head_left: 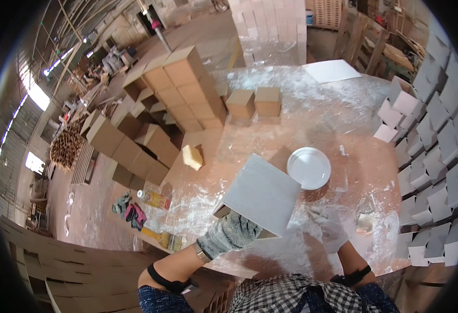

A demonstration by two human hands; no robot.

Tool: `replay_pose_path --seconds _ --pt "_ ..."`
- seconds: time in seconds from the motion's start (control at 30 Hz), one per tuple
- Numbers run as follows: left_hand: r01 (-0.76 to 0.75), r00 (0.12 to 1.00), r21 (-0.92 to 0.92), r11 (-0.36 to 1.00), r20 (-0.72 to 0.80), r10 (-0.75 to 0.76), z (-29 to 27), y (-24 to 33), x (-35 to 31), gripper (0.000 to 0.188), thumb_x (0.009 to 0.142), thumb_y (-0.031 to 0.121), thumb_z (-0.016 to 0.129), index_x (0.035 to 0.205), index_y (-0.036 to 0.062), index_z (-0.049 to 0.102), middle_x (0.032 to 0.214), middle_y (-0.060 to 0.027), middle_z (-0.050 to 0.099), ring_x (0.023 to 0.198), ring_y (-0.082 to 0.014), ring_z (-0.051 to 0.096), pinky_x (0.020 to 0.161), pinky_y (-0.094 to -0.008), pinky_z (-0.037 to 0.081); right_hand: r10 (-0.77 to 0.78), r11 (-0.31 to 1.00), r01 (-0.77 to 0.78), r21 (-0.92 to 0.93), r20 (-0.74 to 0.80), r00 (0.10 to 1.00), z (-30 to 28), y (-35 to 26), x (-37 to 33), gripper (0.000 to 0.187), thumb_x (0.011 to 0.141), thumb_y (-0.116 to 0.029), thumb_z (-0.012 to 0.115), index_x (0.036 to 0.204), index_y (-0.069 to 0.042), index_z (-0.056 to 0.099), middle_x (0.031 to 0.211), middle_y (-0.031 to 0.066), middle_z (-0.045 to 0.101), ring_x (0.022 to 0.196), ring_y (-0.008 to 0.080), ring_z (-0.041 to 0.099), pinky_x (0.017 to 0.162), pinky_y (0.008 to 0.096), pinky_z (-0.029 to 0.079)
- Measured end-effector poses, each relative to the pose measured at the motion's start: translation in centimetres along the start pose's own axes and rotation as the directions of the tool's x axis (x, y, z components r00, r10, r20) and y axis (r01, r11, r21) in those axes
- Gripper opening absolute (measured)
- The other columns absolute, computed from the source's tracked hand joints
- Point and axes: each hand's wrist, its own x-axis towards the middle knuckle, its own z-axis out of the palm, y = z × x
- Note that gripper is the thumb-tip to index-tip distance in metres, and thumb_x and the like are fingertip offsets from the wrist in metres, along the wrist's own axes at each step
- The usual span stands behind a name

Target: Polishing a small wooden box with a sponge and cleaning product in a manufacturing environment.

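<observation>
Observed left hand (232, 233) inside grey box (263, 193), centre, with fingers hidden; cannot tell grip. Same for blurred right hand (329, 228), lower right. Cannot make out lettering on bottle (154, 199), lower left.

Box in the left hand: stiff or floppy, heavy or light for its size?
The box is likely stiff: its faces look flat, its corners crisp. Probably light for its size: it looks hollow, and only the left hand appears to hold it.
</observation>
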Motion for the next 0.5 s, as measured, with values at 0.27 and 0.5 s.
replay_pose_path --seconds 0.27,0.5 --pt "0.083 0.993 0.585 0.807 0.017 -0.114 -4.0 4.4 13.6 0.044 0.084 0.009 0.061 0.118 -0.0187 0.065 0.114 -0.0345 0.066 0.093 -0.0408 0.068 0.083 -0.0512 0.058 -0.027 0.967 0.092 0.238 -0.264 0.964 -8.2 2.2 -6.9 0.019 0.095 -0.005 0.071 0.113 0.001 0.073 0.095 -0.0028 0.066 0.080 0.0055 0.056 0.067 0.0194 0.044" --pt "-0.100 0.908 0.037 0.994 0.412 0.076 -8.6 9.6 25.0 0.037 0.074 0.002 0.068 0.107 -0.0141 0.070 0.105 -0.0315 0.069 0.088 -0.0384 0.067 0.075 -0.0491 0.056 0.007 1.000 -0.006 0.012 -0.067 0.998 -17.3 7.0 -9.8 0.029 0.095 -0.002 0.065 0.122 0.004 0.068 0.112 0.0050 0.070 0.100 0.0110 0.065 0.084 0.0245 0.053"
